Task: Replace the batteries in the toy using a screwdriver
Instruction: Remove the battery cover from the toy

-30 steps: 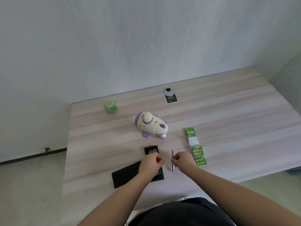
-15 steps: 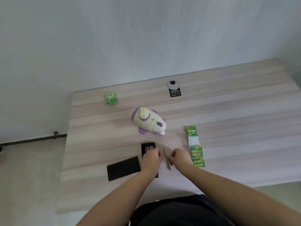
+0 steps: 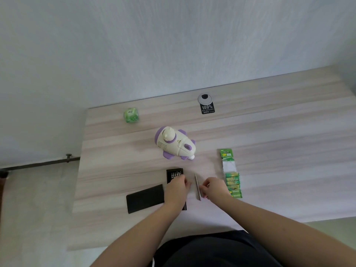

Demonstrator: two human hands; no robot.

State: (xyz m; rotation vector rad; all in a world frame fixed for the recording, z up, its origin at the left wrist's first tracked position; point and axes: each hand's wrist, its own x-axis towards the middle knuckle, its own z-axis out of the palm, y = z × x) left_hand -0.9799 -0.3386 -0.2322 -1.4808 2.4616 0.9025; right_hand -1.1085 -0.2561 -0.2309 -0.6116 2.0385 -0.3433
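While it stands upright at mid-table, the toy (image 3: 176, 144) is untouched, its battery door not visible. Near of it: screwdriver (image 3: 197, 186), slim, pinched at the handle by the right hand (image 3: 212, 188). Left of that: bit case (image 3: 175, 175), open, bits racked; left hand (image 3: 177, 188) over it, fingers curled, whether it holds a bit I cannot tell. Case lid (image 3: 145, 198), further left. Battery pack (image 3: 232, 180), right. Risks: a small bit dropped or rolling off the table (image 3: 279, 151); a wrong-sized bit stripping the screw.
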